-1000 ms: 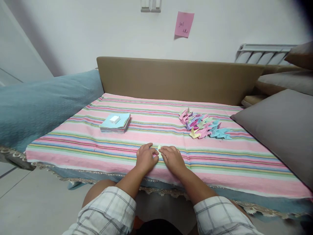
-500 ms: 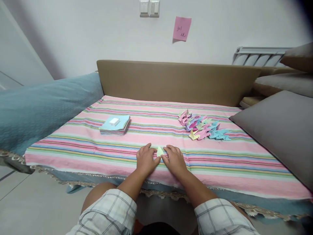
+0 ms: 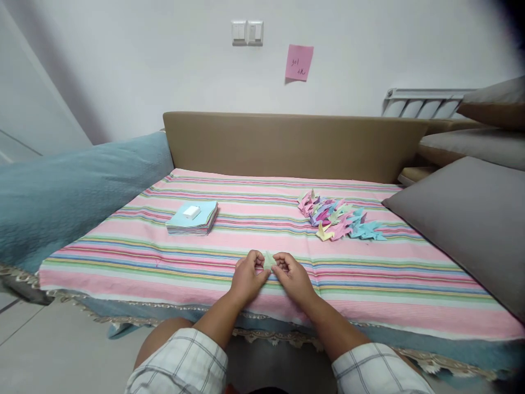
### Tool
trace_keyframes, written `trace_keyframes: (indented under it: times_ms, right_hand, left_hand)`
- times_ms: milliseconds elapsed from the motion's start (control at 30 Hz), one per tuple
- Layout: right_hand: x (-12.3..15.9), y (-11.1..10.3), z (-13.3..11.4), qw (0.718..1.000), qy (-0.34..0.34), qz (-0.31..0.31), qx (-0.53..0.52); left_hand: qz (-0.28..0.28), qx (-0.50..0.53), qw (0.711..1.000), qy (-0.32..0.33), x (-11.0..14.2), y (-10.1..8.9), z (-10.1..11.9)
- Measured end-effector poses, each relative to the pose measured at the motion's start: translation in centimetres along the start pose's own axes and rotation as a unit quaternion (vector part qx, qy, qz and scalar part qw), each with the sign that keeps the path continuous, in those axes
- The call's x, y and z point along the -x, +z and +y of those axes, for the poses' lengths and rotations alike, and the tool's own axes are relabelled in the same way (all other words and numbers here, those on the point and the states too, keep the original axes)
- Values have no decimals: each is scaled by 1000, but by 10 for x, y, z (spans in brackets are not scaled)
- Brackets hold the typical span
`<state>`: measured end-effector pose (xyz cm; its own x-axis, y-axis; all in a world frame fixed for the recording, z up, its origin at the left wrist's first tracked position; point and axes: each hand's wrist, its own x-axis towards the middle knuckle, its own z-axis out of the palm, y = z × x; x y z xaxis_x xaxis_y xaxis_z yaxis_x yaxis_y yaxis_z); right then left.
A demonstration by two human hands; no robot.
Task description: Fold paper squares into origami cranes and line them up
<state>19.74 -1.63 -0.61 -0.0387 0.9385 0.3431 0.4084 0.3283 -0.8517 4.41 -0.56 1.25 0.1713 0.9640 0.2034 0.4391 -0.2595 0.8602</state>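
A small folded piece of pale green paper (image 3: 269, 260) is pinched between my two hands, low over the striped cloth (image 3: 135, 257). My left hand (image 3: 249, 278) grips its left edge between thumb and curled fingers. On the opposite edge, my right hand (image 3: 292, 279) pinches it the same way. Farther off to the right lies a cluster of folded paper cranes (image 3: 338, 219) in pink, purple, blue, green and yellow. To the left is a stack of coloured paper sheets (image 3: 189, 227) with a small white block (image 3: 191, 212) on top.
Behind the cloth rises a brown backrest (image 3: 287, 145). A blue-covered armrest (image 3: 90, 180) bounds the left side, and grey cushions (image 3: 471, 213) pile up at the right. A pink note (image 3: 299, 63) and light switches (image 3: 246, 33) are on the wall.
My fingers have curled in around the paper from a flatter, spread pose. The paper now looks lifted and tilted. The camera view has tipped slightly upward.
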Motion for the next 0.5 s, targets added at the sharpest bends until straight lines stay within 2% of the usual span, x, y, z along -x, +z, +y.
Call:
trace_keyframes:
  times_ms: [33, 100, 167, 300, 500]
  right_hand:
    - [0, 1, 0, 999, 4, 12, -50]
    - [0, 2, -2, 990, 12, 38, -132]
    - [0, 3, -4, 984, 16, 58, -167]
    - [0, 1, -7, 992, 0, 73, -106]
    - [1, -2, -8, 991, -87, 95, -21]
  left_hand:
    - [-8, 91, 996, -16, -1, 1, 1]
    - [-26, 254, 966, -49, -3, 2, 4]
    - [-26, 347, 934, -76, -4, 3, 6]
    - [10, 416, 905, -92, -4, 7, 4]
    - [28, 409, 908, -85, -3, 11, 3]
